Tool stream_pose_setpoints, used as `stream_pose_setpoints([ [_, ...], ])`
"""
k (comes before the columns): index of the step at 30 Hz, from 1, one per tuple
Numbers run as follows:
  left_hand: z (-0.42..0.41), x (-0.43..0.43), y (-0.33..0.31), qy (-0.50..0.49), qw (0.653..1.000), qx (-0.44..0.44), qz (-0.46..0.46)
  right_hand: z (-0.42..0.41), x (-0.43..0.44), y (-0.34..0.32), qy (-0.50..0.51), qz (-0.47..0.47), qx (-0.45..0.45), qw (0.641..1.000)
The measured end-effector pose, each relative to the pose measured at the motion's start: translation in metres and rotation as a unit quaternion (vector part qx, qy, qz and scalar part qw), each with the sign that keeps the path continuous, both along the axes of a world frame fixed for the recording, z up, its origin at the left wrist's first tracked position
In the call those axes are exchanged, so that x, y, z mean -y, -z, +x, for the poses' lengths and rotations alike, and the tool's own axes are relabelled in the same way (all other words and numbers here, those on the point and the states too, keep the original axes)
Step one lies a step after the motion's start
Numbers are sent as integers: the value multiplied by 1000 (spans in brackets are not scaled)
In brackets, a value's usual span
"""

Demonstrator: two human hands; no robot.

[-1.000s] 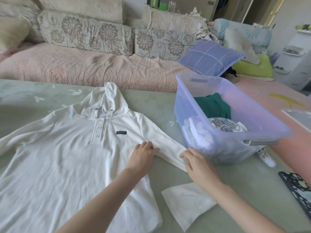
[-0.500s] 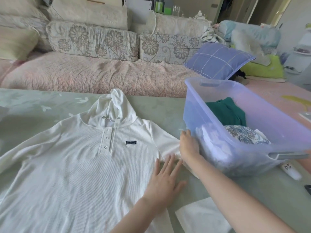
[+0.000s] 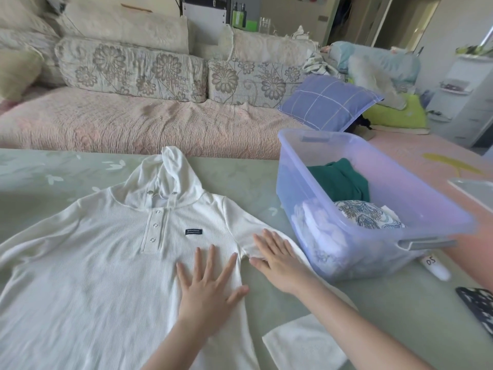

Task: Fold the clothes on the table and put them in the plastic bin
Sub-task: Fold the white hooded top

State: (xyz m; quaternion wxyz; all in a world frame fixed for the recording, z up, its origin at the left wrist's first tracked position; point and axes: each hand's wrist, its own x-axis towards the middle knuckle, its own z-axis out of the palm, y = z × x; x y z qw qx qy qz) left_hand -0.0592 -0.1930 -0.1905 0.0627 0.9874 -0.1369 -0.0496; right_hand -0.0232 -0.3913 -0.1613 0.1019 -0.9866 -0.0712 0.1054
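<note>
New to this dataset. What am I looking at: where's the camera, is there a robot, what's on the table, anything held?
No robot: a person works with bare hands, and the one camera sits on their head, looking forward and down. On the green table lies a white hoodie, spread flat, front up. The left hand presses flat on its chest, fingers spread; the right hand lies flat on the sleeve beside the plastic bin. Neither holds anything. The bin stands at the right, with a green garment, a patterned cloth and white clothes inside. A sofa is behind.
</note>
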Motion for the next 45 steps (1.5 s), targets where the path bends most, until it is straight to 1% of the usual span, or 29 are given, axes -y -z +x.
stream_pose_setpoints([
  [2,3,1,-10,10,1000,1,-10,-2,1,-6,-4,20,-14,1000],
  [3,1,3,-16,-5,999,-26,-27,-6,3,-9,-4,26,-10,1000],
  [6,-13,14,-37,-41,997,-35,-55,-26,13,-16,19,57,61,996],
  [8,-29,24,-43,-18,990,31,-134,-46,22,-19,45,135,123,982],
  [10,-46,38,-48,11,968,85,-237,-70,33,-23,63,222,181,956],
  [11,-56,46,-52,24,962,65,-265,-82,39,-22,71,243,214,943],
  [13,-72,62,-56,37,958,-21,-283,-106,49,-22,107,247,249,930],
  [16,-85,80,-54,55,965,-67,-248,-133,67,-25,239,228,264,906],
  [18,-91,87,-55,56,971,-83,-215,-145,80,-27,316,176,241,901],
  [20,-95,91,-55,57,975,-86,-198,-154,88,-27,359,135,149,912],
  [22,-99,94,-55,53,975,-87,-198,-160,88,-25,351,91,53,930],
  [23,-100,94,-54,47,974,-88,-204,-162,87,-23,343,91,32,934],
  [25,-101,97,-52,27,968,-100,-228,-164,82,-22,354,176,64,916],
  [27,-105,103,-56,11,953,-135,-272,-168,77,-27,366,272,122,881],
  [28,-106,106,-61,0,938,-166,-306,-169,75,-33,361,304,143,870],
  [29,-107,109,-68,-16,912,-207,-354,-170,74,-39,345,327,165,864],
  [30,-109,112,-74,-39,871,-260,-415,-171,73,-45,321,336,189,865],
  [31,-112,116,-81,-64,812,-325,-480,-173,71,-51,292,328,215,872],
  [32,-115,121,-84,-88,743,-387,-538,-174,69,-56,262,301,238,886],
  [34,-116,129,-87,-127,616,-469,-620,-176,67,-65,192,178,270,927],
  [36,-113,140,-86,-162,507,-500,-683,-179,67,-69,87,58,251,962],
  [37,-112,145,-87,-182,468,-502,-704,-180,69,-67,36,42,221,974],
  [38,-111,150,-86,-207,447,-501,-712,-181,73,-63,2,53,187,981],
  [39,-110,155,-85,-229,443,-499,-708,-183,77,-62,-5,99,143,985],
  [40,-110,159,-79,-248,455,-493,-699,-185,82,-61,23,174,94,980],
  [41,-110,162,-75,-261,462,-487,-694,-186,87,-61,66,259,53,962],
  [42,-111,165,-70,-266,459,-483,-696,-186,93,-61,119,333,33,935],
  [43,-112,166,-68,-264,444,-486,-705,-184,101,-61,169,383,41,907],
  [45,-115,170,-66,-238,413,-494,-727,-182,114,-63,242,412,44,877],
])
